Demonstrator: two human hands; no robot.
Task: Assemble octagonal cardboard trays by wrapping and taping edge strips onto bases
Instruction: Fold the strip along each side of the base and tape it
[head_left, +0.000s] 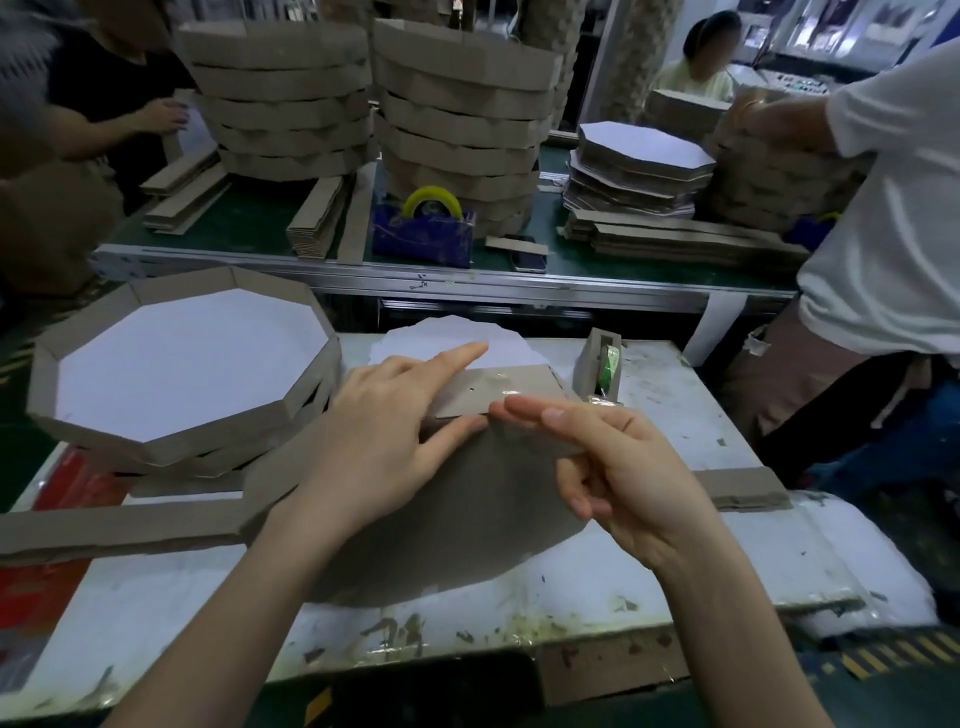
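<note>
1. On the bench (675, 415), at the centre of the head view: find the base (467, 519) lying flat, brown face up, beneath both wrists.
2. At its far edge, find one section of strip (540, 379) folded upright against that edge, with glossy tape (501, 392) across the near face.
3. Read the left hand (389, 436) as steadying that section, with the forefinger straight over the top edge, the thumb straight at the fold line, and nothing clasped.
4. Read the right hand (628, 467) as smoothing, with two fingers straight and their tips on the lower edge of the strip. Note the other two fingers curled loosely on nothing.
5. Judge the step as taping a first section to the base. Note no strip on the near edges, so rate this tray as barely begun.
6. Treat any link between the upright section and the loose strips (119, 525), seen emerging left and right from beneath the base, as undetermined.
7. For the next move, expect to rub the tape down over the fold, then turn the base and raise the next section against the adjoining edge, crease on corner.
8. Take fresh tape from the dispenser (602, 369), just right of the strip.
9. Avoid knocking the trays (182, 364) stacked just left of the base, or the white blanks (447, 338) behind the strip.
</note>
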